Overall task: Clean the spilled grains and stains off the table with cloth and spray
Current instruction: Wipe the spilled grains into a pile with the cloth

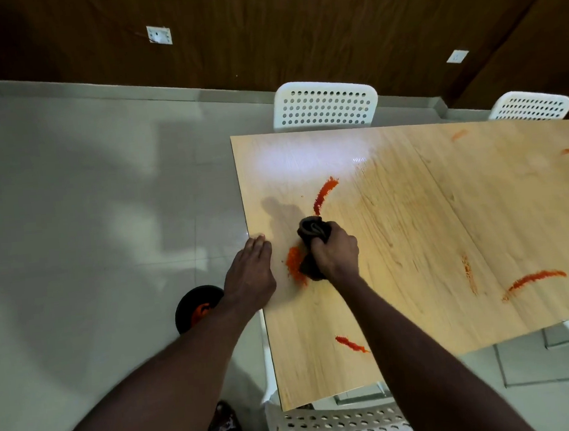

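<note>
Dark wood wall (294, 25), grey tiled floor (87, 215)

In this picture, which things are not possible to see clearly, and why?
- Spray: nowhere in the head view.
- Dark round object on the floor: left hand and arm partly cover it.
- Cloth: mostly hidden inside right hand.
- Table: right part cut by the frame edge.

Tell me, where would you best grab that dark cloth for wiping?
Grip the dark cloth around its bunched middle, coming from above, as the right hand does. It is wadded into a lump on the table, so a fist closes round it and leaves the underside free against the orange pile.
</note>
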